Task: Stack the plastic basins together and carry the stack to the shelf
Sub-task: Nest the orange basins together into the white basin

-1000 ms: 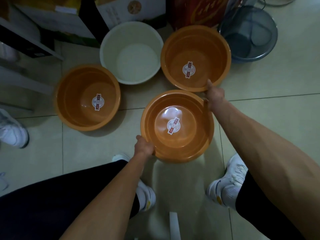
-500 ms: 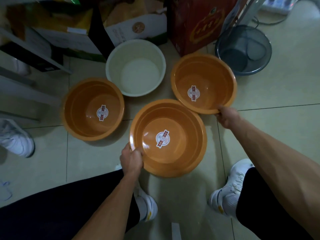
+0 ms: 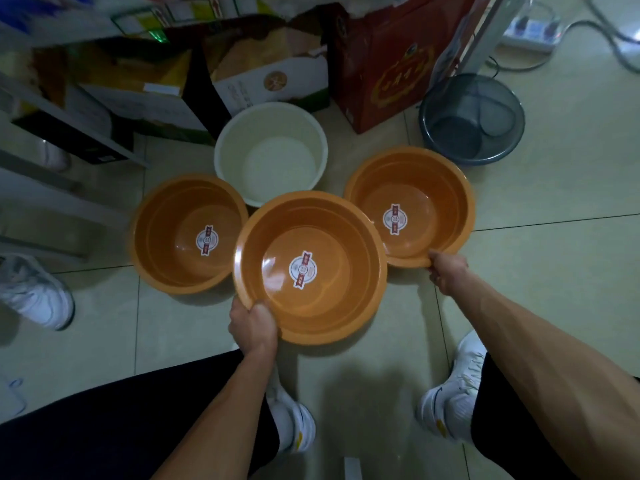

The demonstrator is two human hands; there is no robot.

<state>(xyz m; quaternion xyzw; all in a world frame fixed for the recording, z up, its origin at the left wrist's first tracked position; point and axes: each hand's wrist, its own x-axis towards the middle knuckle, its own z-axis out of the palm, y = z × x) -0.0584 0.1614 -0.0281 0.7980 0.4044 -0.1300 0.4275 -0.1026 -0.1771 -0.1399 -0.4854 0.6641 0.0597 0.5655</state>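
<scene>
Three orange plastic basins with round stickers inside are in view. My left hand point(image 3: 254, 327) grips the near rim of the middle orange basin point(image 3: 332, 299), which is lifted off the floor and overlaps the others. My right hand point(image 3: 446, 271) holds the near rim of the right orange basin point(image 3: 436, 188). The left orange basin point(image 3: 166, 237) sits on the tiled floor, untouched. Behind them stands a white basin point(image 3: 273, 147), and a dark grey translucent basin point(image 3: 471, 119) sits at the back right.
Cardboard boxes point(image 3: 242, 74) and a red box point(image 3: 384, 64) line the back. A metal shelf frame point(image 3: 52, 188) stands at the left. A power strip point(image 3: 533, 29) with cables lies at the back right. Another person's white shoe point(image 3: 34, 292) is at the left; my own shoes point(image 3: 453, 400) are below.
My left hand has lifted the middle orange basin and carried it leftward. My right hand left that basin's rim and took hold of the right orange basin's near rim.
</scene>
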